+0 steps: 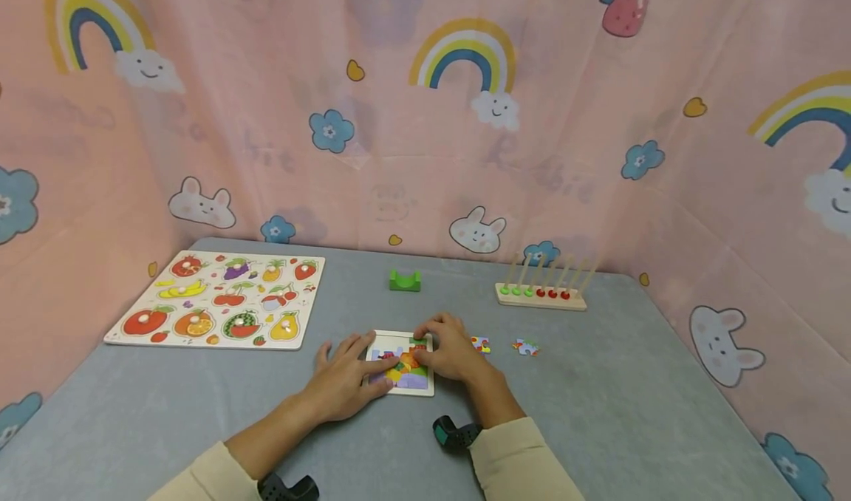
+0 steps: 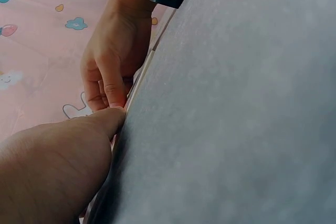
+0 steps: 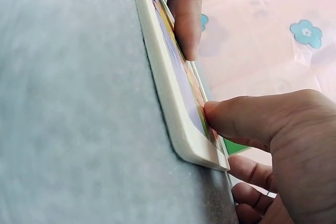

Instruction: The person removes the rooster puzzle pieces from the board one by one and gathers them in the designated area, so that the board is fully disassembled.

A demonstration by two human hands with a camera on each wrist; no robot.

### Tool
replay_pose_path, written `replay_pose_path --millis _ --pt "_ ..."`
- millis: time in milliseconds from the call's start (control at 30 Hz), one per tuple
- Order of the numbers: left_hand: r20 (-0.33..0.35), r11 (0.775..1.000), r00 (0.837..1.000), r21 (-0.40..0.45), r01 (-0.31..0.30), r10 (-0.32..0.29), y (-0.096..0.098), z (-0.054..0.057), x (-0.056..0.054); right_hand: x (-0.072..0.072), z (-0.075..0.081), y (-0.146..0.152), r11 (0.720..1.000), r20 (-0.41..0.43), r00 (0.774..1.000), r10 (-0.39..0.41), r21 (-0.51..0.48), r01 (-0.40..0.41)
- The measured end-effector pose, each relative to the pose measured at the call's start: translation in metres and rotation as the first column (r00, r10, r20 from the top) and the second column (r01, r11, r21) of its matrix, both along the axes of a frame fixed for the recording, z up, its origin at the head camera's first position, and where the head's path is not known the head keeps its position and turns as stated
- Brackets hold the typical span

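Note:
A small jigsaw puzzle in a pale wooden tray [image 1: 414,393] lies flat on the grey table, its picture orange, yellow, purple and green. My left hand [image 1: 344,384] rests over the tray's left side with fingers spread and fairly straight, index fingertip on the picture. At the upper right of the tray, my right hand [image 1: 452,347] has thumb and index finger curled about a red and green puzzle piece [image 1: 419,345], partly hidden by the fingers. In the right wrist view the right thumb [image 3: 231,114] touches the picture near the tray's corner [image 3: 202,158].
Two loose puzzle pieces, one close [image 1: 481,344] and one farther [image 1: 526,347], lie right of the right hand. A fruit peg board [image 1: 219,301] is at left, a green block [image 1: 405,281] behind the tray, and a bead-and-peg counting stand [image 1: 541,298] at back right.

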State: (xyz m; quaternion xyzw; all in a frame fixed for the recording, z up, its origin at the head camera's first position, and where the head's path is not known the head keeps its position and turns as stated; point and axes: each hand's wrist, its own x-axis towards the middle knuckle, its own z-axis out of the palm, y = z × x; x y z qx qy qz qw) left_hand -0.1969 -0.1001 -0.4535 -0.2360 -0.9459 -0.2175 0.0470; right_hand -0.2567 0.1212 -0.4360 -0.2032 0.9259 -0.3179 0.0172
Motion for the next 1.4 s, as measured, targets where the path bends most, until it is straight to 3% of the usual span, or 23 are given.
replay_pose_path --millis 367,1400 --pt "-0.005 1.000 1.000 -0.005 -0.003 0.003 0.0009 0.0004 -0.0005 0.0005 -0.0019 0.0017 1.000 -0.071 0.997 0.017 -0.009 -0.018" --pt "0.012 1.000 1.000 0.011 0.000 0.000 0.0008 0.0042 0.0022 0.0003 -0.0012 -0.0017 0.999 -0.092 0.996 0.011 0.050 -0.006"
